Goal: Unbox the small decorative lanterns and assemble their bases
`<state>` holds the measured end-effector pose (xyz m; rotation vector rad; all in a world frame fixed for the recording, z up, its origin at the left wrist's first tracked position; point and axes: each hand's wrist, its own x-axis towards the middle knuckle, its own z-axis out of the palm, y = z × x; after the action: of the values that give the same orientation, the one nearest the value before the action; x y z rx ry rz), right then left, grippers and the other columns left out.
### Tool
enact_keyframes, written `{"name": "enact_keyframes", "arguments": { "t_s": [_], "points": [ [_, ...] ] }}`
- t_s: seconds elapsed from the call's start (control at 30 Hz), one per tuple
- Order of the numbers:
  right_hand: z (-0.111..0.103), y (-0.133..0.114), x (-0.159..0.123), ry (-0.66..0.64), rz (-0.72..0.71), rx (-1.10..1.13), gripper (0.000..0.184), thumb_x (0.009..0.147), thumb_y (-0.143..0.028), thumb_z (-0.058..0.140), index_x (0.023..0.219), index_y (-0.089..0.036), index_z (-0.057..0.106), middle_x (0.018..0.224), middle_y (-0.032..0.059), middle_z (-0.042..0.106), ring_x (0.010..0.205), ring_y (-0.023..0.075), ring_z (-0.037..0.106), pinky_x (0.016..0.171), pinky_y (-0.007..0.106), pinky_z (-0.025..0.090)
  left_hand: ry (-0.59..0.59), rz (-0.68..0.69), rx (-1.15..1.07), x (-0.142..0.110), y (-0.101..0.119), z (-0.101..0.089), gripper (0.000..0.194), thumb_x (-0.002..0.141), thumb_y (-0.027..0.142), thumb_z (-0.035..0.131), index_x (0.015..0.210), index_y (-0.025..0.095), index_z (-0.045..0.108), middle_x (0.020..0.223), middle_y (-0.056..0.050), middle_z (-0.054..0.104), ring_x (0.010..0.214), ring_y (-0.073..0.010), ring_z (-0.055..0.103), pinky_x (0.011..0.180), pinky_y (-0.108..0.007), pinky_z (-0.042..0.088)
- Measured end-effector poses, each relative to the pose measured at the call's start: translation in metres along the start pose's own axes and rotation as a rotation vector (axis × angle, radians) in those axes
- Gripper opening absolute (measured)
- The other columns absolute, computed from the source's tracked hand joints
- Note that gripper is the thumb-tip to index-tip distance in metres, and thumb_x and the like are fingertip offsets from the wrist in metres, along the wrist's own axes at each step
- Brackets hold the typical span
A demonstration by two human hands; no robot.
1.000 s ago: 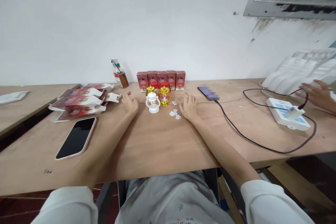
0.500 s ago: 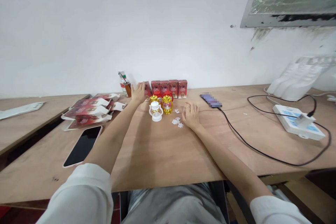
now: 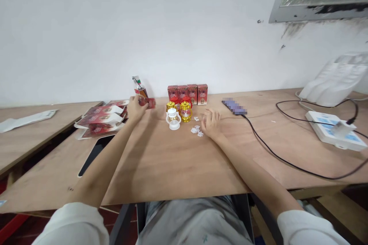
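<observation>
My left hand grips a small red printed box, held tilted in front of the bottle. Resting on the table, my right hand has its fingers loosely apart and holds nothing I can see. Beside it lie several small white tags. Between my hands stand a white mini lantern and a gold mini lantern, with another gold lantern and red lanterns partly hidden behind. Several upright red boxes form a row near the wall.
Flat red cartons are piled at left, near a dark phone partly under my forearm. A bottle stands by the wall. At right are a second phone, its black cable, a white power strip and white packaging.
My left hand reached to the leftmost box of the row, took hold of it and drew it left and nearer. My right hand has stayed by the white tags.
</observation>
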<state>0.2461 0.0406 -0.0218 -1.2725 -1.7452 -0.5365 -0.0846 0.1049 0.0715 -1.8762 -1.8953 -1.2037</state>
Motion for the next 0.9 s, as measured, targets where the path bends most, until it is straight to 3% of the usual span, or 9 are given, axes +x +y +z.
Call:
{"name": "enact_keyframes", "arguments": {
  "t_s": [0.07, 0.17, 0.33, 0.43, 0.5, 0.63, 0.73, 0.9],
  "points": [
    [-0.004, -0.008, -0.001, 0.022, -0.004, 0.063, 0.026, 0.083, -0.019, 0.042, 0.103, -0.012, 0.057, 0.118, 0.0184, 0.051, 0.11, 0.0286, 0.045, 0.092, 0.046, 0.034, 0.183, -0.017, -0.163, -0.018, 0.002, -0.015, 0.031, 0.069, 0.031, 0.065, 0.096, 0.02, 0.053, 0.098, -0.007, 0.056, 0.095, -0.0233, 0.056, 0.088, -0.038, 0.046],
    [-0.018, -0.031, -0.003, 0.014, 0.016, 0.306, 0.03, 0.086, -0.031, 0.044, 0.11, -0.015, 0.052, 0.119, 0.0172, 0.049, 0.115, 0.0278, 0.045, 0.094, 0.046, 0.038, 0.274, -0.071, -0.56, -0.047, 0.016, -0.033, 0.038, 0.068, 0.033, 0.067, 0.098, 0.02, 0.047, 0.097, -0.004, 0.056, 0.081, -0.0159, 0.06, 0.076, -0.032, 0.052],
    [-0.038, -0.06, -0.008, -0.142, 0.258, 0.917, 0.058, 0.086, -0.052, 0.046, 0.133, -0.023, 0.029, 0.138, 0.0157, 0.034, 0.12, 0.0234, 0.046, 0.085, 0.038, 0.051, 0.03, -0.065, -0.966, -0.095, 0.065, -0.046, 0.043, 0.061, 0.034, 0.074, 0.089, 0.023, 0.043, 0.105, -0.004, 0.058, 0.09, -0.0181, 0.063, 0.071, -0.03, 0.054],
    [-0.037, -0.055, -0.01, -0.236, 0.39, 1.147, 0.066, 0.087, -0.058, 0.038, 0.14, -0.028, 0.013, 0.142, 0.0152, 0.031, 0.117, 0.0219, 0.051, 0.079, 0.037, 0.055, -0.069, -0.069, -1.072, -0.114, 0.092, -0.043, 0.041, 0.062, 0.033, 0.075, 0.088, 0.023, 0.045, 0.109, -0.006, 0.059, 0.097, -0.0198, 0.062, 0.076, -0.033, 0.055],
    [-0.032, -0.048, -0.01, -0.245, 0.415, 1.188, 0.067, 0.087, -0.059, 0.038, 0.141, -0.029, 0.012, 0.142, 0.0149, 0.032, 0.118, 0.0218, 0.05, 0.081, 0.038, 0.054, -0.092, -0.045, -1.093, -0.122, 0.102, -0.039, 0.042, 0.061, 0.034, 0.076, 0.088, 0.023, 0.045, 0.112, -0.007, 0.059, 0.103, -0.021, 0.061, 0.079, -0.033, 0.055],
    [-0.022, -0.042, -0.009, -0.276, 0.419, 1.178, 0.057, 0.088, -0.054, 0.04, 0.137, -0.03, 0.024, 0.142, 0.0106, 0.038, 0.122, 0.0203, 0.048, 0.091, 0.039, 0.05, -0.114, -0.028, -1.093, -0.128, 0.103, -0.029, 0.041, 0.064, 0.036, 0.075, 0.089, 0.023, 0.045, 0.115, -0.008, 0.059, 0.107, -0.0222, 0.059, 0.08, -0.035, 0.055],
    [-0.014, -0.048, -0.007, -0.33, 0.45, 1.199, 0.049, 0.087, -0.049, 0.043, 0.13, -0.027, 0.034, 0.132, 0.0099, 0.049, 0.118, 0.0206, 0.051, 0.094, 0.04, 0.047, -0.087, -0.099, -1.133, -0.127, 0.096, -0.021, 0.041, 0.063, 0.033, 0.076, 0.089, 0.022, 0.046, 0.112, -0.007, 0.06, 0.102, -0.021, 0.061, 0.08, -0.034, 0.054],
    [-0.004, -0.059, -0.005, -0.286, 0.455, 1.261, 0.06, 0.071, -0.037, 0.066, 0.123, -0.025, 0.04, 0.123, 0.0088, 0.054, 0.111, 0.02, 0.055, 0.097, 0.038, 0.044, 0.05, -0.255, -1.294, -0.121, 0.086, -0.015, 0.043, 0.056, 0.027, 0.081, 0.085, 0.02, 0.051, 0.094, -0.002, 0.062, 0.087, -0.015, 0.062, 0.073, -0.026, 0.052]
  ]
}}
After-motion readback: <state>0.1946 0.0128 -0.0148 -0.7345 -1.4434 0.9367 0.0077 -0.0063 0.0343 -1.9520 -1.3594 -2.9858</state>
